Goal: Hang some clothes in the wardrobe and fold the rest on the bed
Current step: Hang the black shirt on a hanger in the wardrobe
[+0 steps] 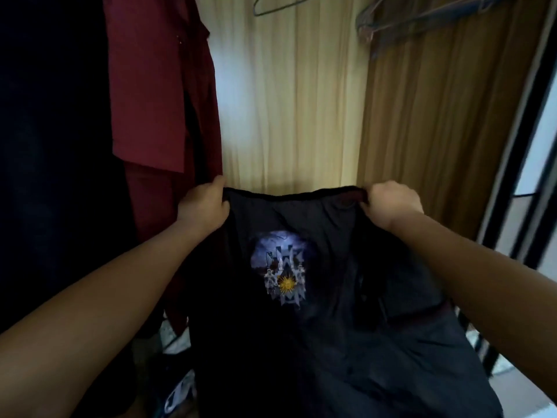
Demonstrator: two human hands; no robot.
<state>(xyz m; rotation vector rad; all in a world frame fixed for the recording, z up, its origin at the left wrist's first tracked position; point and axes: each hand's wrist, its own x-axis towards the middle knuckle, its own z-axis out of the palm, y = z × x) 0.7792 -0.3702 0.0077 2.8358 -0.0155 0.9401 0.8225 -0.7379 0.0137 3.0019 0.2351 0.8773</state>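
Woodgrain wardrobe (289, 101); black tee (331, 333), L hand (205, 205), R hand (391, 203)

1. Only the person's two arms and their hands are in view.
2. The left forearm (105, 297) is bare from the picture's edge to the wrist, full and smooth.
3. The right forearm (482, 282) is likewise bare along its whole visible length.
4. The left hand (203, 203) is bare and broad, with a rounded thumb.
5. The right hand (391, 203) is bare too. Its knuckles show as soft ridges, blurred in dim light.
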